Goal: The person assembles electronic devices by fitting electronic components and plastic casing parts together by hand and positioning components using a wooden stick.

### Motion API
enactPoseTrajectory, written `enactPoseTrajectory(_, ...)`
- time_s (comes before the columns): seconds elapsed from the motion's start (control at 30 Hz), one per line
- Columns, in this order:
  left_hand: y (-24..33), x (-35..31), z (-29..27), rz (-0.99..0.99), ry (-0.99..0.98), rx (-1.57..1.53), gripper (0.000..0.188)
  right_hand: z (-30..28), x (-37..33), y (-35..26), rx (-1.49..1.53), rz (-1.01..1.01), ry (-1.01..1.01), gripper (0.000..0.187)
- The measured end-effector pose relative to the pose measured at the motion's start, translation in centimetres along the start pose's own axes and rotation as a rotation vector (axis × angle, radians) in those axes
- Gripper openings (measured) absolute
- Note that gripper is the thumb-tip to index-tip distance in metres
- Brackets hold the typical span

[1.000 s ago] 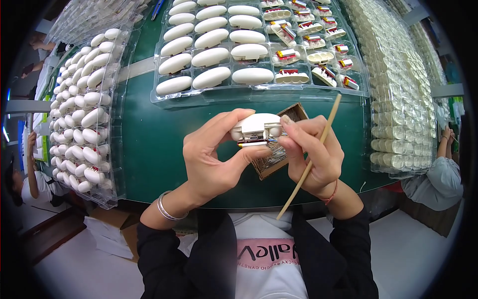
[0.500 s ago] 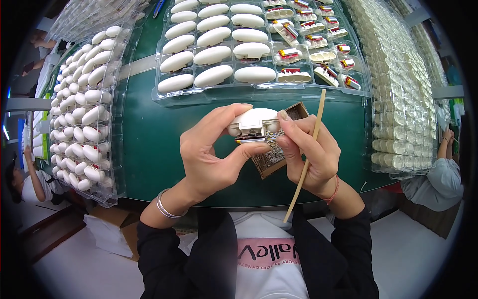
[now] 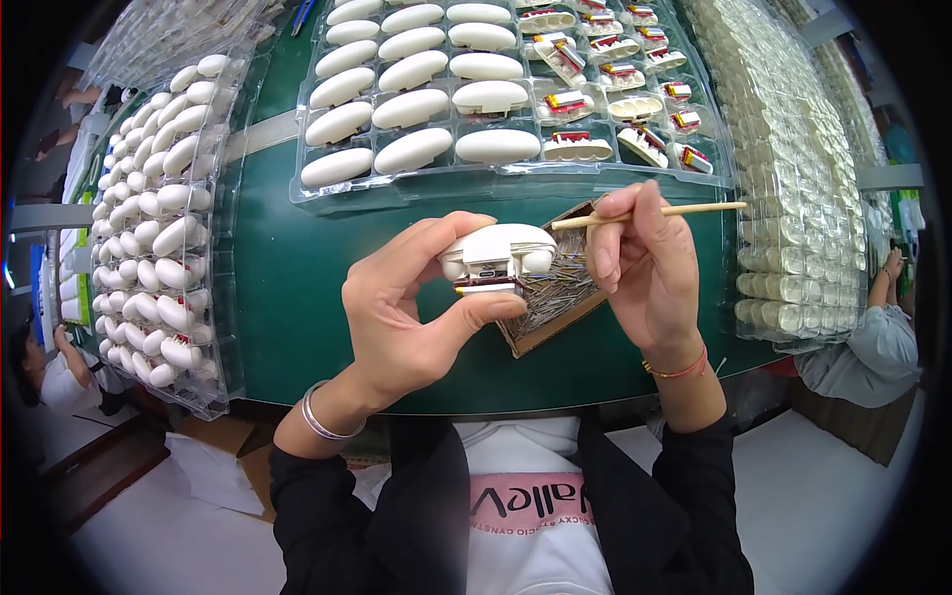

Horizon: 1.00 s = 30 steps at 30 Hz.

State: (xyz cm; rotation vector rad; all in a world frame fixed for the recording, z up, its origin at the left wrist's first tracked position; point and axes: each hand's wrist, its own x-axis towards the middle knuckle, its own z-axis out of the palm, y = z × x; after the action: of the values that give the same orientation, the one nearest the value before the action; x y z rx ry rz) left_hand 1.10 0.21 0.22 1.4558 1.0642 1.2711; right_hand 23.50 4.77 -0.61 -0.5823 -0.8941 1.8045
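Between the thumb and fingers of my left hand [image 3: 407, 297] is a white oval plastic casing [image 3: 501, 248], with a small port and electronic parts showing in its open side. My right hand [image 3: 650, 263] pinches a thin wooden stick [image 3: 684, 209], held almost level. The stick's left tip is close to the casing's right end; whether they touch I cannot tell. Below both hands lies a cardboard box [image 3: 555, 335] of thin metal pins [image 3: 560, 293], partly hidden by the casing and my right hand.
Ahead on the green table [image 3: 288, 327], a clear tray [image 3: 446, 183] holds white oval shells and open halves with red-and-silver parts. Stacked trays of white ovals [image 3: 174, 273] stand left. A tall stack of clear trays [image 3: 793, 238] rises right. Other people sit at both sides.
My right hand has drawn off the casing to the right. The stick has swung from steep to nearly level, its tip now beside the casing. My left hand keeps its hold.
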Motion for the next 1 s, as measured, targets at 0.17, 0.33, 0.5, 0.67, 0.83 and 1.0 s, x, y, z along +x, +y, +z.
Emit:
enactPoseTrajectory(0.17, 0.1, -0.04, -0.03, -0.029, 0.019, -0.065, 0.049, -0.22, 0.22, 0.18, 0.081, 0.061, -0.034, 0.036)
enactPoseTrajectory(0.33, 0.23, -0.07, -0.12, -0.048, 0.03, -0.08, 0.049, 0.17, 0.2, 0.39, 0.111, 0.087, -0.046, 0.034)
enactPoseTrajectory(0.5, 0.15, -0.01, -0.1, -0.008, 0.027, -0.03, 0.049, 0.17, 0.17, 0.51, 0.107, 0.084, -0.057, 0.034)
enactPoseTrajectory(0.67, 0.18, -0.08, -0.08, -0.018, 0.026, -0.015, 0.049, 0.18, 0.18, 0.64, 0.107, 0.083, -0.062, 0.034)
enactPoseTrajectory(0.83, -0.09, -0.02, -0.05, -0.011, 0.029, -0.012, 0.049, 0.02, 0.16, 0.59, 0.109, 0.063, -0.068, 0.033)
enactPoseTrajectory(1.0, 0.03, -0.01, -0.22, 0.019, 0.037, 0.049, 0.049, 0.04, 0.16, 0.72, 0.098, 0.039, -0.078, 0.031)
